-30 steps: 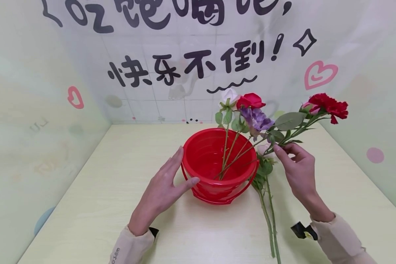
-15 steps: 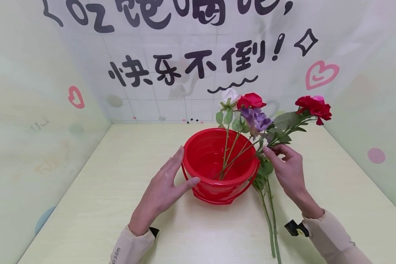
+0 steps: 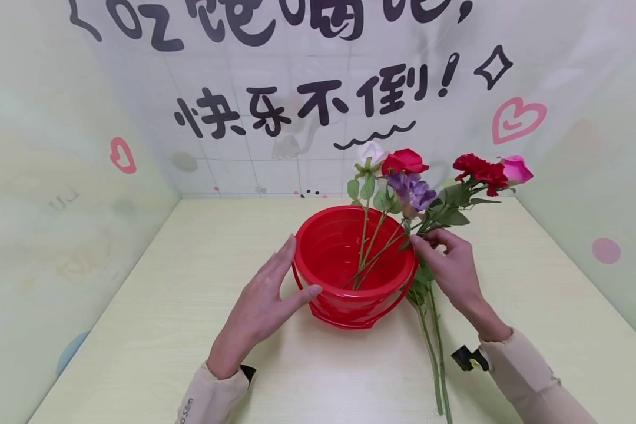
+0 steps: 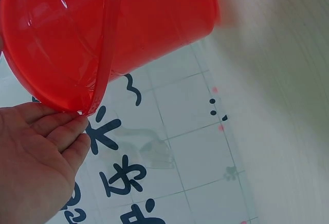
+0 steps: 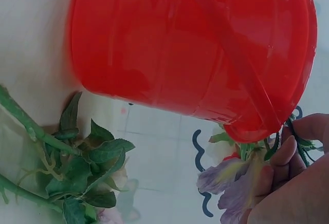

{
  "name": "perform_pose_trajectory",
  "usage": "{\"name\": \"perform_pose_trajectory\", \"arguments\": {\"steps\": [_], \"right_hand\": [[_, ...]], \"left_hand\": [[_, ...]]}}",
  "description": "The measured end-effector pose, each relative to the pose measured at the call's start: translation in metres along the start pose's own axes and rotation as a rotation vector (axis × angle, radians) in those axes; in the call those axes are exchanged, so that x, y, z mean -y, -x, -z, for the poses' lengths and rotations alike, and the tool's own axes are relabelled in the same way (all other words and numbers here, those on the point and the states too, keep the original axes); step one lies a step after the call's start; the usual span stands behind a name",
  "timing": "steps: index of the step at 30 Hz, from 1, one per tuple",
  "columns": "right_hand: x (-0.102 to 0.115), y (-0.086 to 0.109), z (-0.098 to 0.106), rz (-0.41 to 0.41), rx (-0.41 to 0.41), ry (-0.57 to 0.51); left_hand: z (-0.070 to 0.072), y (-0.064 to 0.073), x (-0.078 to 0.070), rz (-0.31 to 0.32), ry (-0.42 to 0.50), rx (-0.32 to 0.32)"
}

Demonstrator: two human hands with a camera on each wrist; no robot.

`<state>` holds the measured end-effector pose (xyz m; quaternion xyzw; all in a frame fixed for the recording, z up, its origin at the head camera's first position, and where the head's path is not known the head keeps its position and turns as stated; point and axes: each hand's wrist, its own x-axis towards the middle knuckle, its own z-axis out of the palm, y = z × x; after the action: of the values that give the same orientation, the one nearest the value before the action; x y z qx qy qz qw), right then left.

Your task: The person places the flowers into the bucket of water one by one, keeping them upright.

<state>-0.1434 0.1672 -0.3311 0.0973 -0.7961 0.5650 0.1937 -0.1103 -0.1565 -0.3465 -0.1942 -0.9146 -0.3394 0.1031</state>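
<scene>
A red bucket (image 3: 344, 311) stands upright on the table, its handle hanging down the front. My left hand (image 3: 259, 297) rests against its left rim, fingers straight and thumb at the front edge; in the left wrist view the fingertips (image 4: 77, 126) touch the rim by the handle joint. My right hand (image 3: 453, 265) pinches the stem of a red carnation (image 3: 481, 171) at the bucket's right rim, its head leaning right. A pink rose (image 3: 516, 169) shows right beside the carnation. A white rose (image 3: 371, 154), a red rose (image 3: 404, 161) and a purple flower (image 3: 412, 191) lean inside the bucket.
Flower stems (image 3: 436, 353) lie on the pale table (image 3: 191, 282) right of the bucket, their leaves (image 5: 87, 172) close to its base and their heads mostly hidden in the head view. A printed sheet (image 3: 244, 176) forms the back wall, with side walls left and right.
My right hand has moved left to the bucket's right rim, bringing the carnation with it. The pink rose, earlier partly behind the carnation, now shows on its right. My left hand has stayed put.
</scene>
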Motion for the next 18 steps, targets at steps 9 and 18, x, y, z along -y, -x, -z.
{"name": "perform_pose_trajectory", "arguments": {"steps": [9,18], "right_hand": [[-0.004,-0.008,0.0,-0.025,0.029,0.013],[-0.004,-0.012,-0.002,-0.076,0.051,-0.028]], "left_hand": [[-0.001,0.0,0.0,-0.011,-0.002,-0.007],[-0.001,0.001,0.0,-0.013,-0.002,-0.008]]}}
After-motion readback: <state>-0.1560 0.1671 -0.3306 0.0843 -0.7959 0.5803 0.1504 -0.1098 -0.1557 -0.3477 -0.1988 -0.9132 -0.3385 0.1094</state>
